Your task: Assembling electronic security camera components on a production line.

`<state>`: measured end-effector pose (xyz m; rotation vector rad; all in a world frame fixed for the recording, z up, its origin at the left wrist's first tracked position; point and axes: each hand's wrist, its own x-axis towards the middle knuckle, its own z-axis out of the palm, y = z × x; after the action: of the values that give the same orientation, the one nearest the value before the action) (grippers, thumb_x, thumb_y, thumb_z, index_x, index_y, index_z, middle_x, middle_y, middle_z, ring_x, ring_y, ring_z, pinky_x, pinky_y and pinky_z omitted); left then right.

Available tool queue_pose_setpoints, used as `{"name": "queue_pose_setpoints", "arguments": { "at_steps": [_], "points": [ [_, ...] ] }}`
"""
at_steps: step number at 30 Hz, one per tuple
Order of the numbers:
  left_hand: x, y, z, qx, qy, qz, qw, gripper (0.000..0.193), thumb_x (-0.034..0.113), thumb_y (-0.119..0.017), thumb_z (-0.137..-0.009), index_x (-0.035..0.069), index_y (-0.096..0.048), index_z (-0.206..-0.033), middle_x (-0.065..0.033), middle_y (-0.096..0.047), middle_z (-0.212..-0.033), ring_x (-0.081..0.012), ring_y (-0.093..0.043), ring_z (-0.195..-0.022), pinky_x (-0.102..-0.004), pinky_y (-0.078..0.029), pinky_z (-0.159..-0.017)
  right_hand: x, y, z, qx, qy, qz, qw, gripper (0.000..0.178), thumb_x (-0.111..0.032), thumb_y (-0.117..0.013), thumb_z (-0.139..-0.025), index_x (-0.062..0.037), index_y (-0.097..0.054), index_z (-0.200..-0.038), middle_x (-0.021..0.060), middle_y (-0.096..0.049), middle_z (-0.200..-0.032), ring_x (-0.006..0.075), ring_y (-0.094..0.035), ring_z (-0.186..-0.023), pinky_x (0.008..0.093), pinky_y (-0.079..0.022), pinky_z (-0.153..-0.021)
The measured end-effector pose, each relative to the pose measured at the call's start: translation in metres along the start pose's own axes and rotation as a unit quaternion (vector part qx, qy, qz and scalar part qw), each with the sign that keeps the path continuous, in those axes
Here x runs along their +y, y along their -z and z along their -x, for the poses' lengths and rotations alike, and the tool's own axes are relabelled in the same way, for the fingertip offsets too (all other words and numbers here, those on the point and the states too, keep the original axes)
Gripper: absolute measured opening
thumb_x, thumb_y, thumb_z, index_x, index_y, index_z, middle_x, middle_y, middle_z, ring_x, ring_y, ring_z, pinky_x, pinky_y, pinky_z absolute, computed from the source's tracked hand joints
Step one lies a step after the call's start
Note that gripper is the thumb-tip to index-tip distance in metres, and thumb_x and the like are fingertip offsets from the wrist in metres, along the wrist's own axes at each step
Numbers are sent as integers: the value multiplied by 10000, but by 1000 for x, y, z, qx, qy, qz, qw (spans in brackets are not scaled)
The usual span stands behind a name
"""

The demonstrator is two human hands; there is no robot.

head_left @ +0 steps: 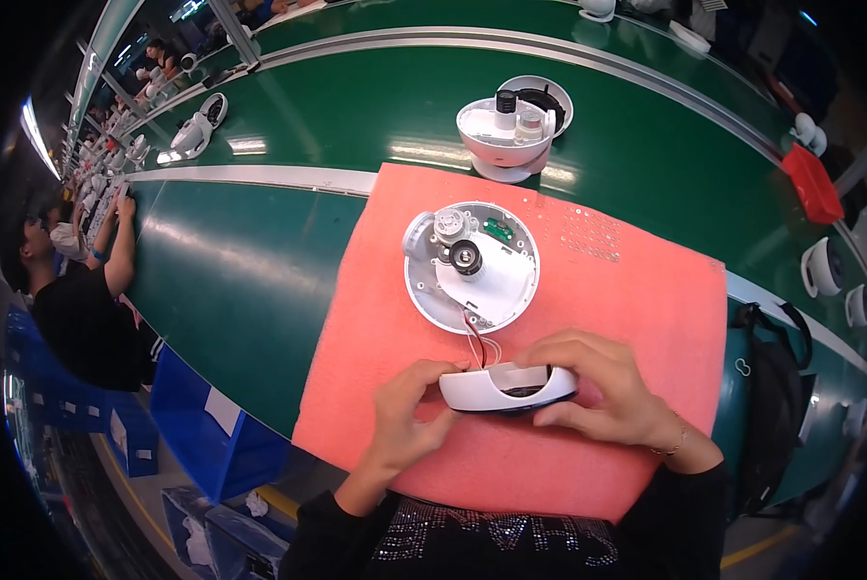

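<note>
The white cover [462,392] was clamped at its ends between left hand [406,411] and right hand [612,387], over the near half of the pink mat [598,304]; long axis left-right, notch toward the open white housing [496,280]. Wires [480,343] lay between them. Small pieces [593,235] lay rightward; another white unit [504,150] stood beyond.

Head-worn fisheye, looking down, fairly near
</note>
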<state>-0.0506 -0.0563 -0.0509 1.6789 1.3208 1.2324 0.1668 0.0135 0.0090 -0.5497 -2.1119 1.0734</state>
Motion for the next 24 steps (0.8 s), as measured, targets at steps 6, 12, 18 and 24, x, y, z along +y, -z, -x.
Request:
{"name": "queue_pose_setpoints", "arguments": {
  "at_steps": [6,12,18,24],
  "points": [
    [-8,1,-1,29,15,18,999,371,-39,-679,-638,-7,-540,-980,-122,-615,-917,-215,-627,-839,-286,-515,-709,-2,-8,-3,9,-25,43,999,352,-148,-702,-710,-5,-551,-994,110,-582,-855,245,-584,-731,325,-460,-623],
    [-13,1,2,36,51,13,998,414,27,-708,-664,-1,-515,-1029,-115,-605,-894,-218,-625,-820,-300,-512,-707,-6,-13,-14,41,-91,-11,995,311,-128,-689,-718,-18,-565,-980,112,-572,-819,227,-576,-689,310,-449,-589],
    [-10,-2,2,71,42,-14,997,457,47,-725,-664,7,-511,-1067,-118,-606,-917,-213,-623,-817,-299,-513,-702,-2,-22,-12,40,-38,71,996,235,-130,-679,-716,-62,-595,-925,95,-491,-747,243,-524,-610,321,-420,-542],
    [-11,1,7,62,22,-25,998,496,7,-714,-657,5,-508,-1108,-118,-606,-956,-208,-625,-830,-293,-518,-706,-5,-32,-10,49,2,215,975,214,-181,-690,-697,-87,-588,-860,81,-421,-700,222,-481,-554,330,-381,-467]
  ]
}}
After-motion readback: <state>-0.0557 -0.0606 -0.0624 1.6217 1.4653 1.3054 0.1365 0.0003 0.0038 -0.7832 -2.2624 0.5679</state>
